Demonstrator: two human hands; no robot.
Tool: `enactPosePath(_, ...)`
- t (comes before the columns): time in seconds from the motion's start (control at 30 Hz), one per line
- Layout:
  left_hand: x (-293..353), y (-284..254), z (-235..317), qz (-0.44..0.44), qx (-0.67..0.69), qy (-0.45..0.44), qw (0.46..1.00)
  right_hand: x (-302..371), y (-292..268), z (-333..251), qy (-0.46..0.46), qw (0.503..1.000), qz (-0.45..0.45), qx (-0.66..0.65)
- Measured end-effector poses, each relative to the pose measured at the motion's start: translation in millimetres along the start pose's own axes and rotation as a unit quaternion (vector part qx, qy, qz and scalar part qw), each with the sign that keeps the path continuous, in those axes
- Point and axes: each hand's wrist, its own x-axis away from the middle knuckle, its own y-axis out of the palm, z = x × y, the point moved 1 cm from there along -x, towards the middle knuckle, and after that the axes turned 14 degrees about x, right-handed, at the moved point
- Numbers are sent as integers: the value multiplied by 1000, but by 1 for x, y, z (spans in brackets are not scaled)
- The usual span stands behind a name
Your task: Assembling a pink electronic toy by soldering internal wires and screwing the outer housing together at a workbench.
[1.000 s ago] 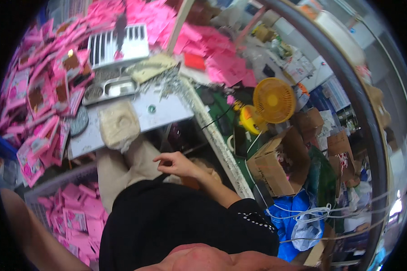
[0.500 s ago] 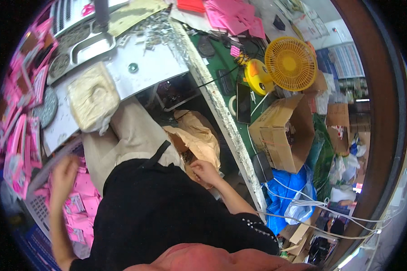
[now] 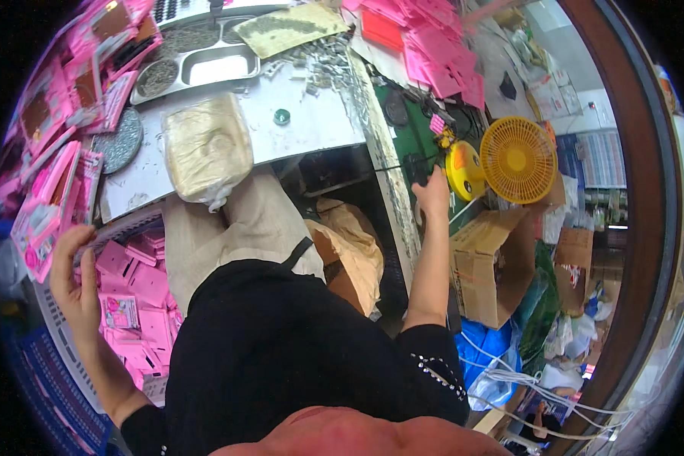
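Note:
My left hand (image 3: pixel 77 285) hangs open, thumb and fingers apart, over the edge of a basket (image 3: pixel 57 323) full of flat pink packages (image 3: pixel 121 311). Nothing shows in it. Stretched forward on the right, my right hand (image 3: pixel 432 193) has its fingers bent at a dark object (image 3: pixel 417 167) on the green surface, beside the yellow base (image 3: pixel 464 171) of a fan. Fingers and forearm hide part of that spot, so the object's kind is unclear. A clear bag with a cream-coloured block (image 3: pixel 207 148) lies at the white table's edge, above my lap.
A metal compartment tray (image 3: pixel 220 67) and scattered small pieces (image 3: pixel 319 74) lie on the white table (image 3: pixel 311 125). More pink packages (image 3: pixel 53 178) are heaped at the left. A brown paper bag (image 3: pixel 357 254) stands beside my leg, a cardboard box (image 3: pixel 479 266) right of my forearm.
My right hand has moved from the paper bag up and forward to the green surface. My left hand now shows spread fingers, no longer blurred. The whole view has shifted down and right.

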Motion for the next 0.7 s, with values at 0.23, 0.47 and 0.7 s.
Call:
enactPosePath(0.23, -66, 94, 56, -163, 87, 148, 972, 1, -18, 30, 79, 990, -76, -91)
enactPosePath(0.47, -68, 212, 81, -277, 263, 115, 917, 92, -73, -46, 0, 546, -128, -828)
enactPosePath(0.7, -73, 285, 101, -346, 283, 58, 893, 127, -99, -131, -130, 510, -91, -845)
